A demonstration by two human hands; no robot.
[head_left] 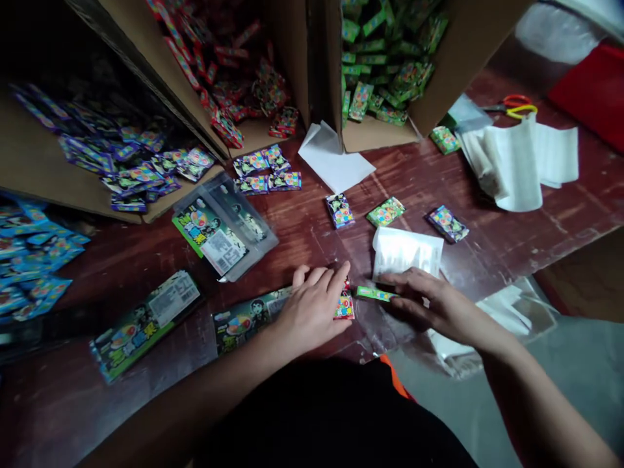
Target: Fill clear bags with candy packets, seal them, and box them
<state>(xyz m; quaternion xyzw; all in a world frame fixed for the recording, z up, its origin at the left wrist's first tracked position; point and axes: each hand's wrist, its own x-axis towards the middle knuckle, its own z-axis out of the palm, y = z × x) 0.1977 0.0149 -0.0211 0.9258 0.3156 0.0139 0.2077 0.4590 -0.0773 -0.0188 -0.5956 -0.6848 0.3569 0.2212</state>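
Note:
My left hand [314,302] is palm down, its fingers bent around a small red candy box [344,305] and mostly hiding it. Beneath that hand and forearm lies a long printed package [244,322], partly covered. A narrow green candy box [374,294] lies on its side just right of the red one, its right end between the thumb and fingers of my right hand [426,299]. Just above the right fingers is a white paper packet [408,250]. Two purple boxes, the nearer a purple candy box [340,210], and a green-and-white candy box [386,212] lie beyond.
Cardboard cartons at the back hold purple packs [131,175], red packs [234,91] and green packs [390,71]. Blue packs [34,253] are at far left. A clear plastic tray [253,240], another printed package [146,325], white strips [511,162] and scissors [519,107] surround the work area.

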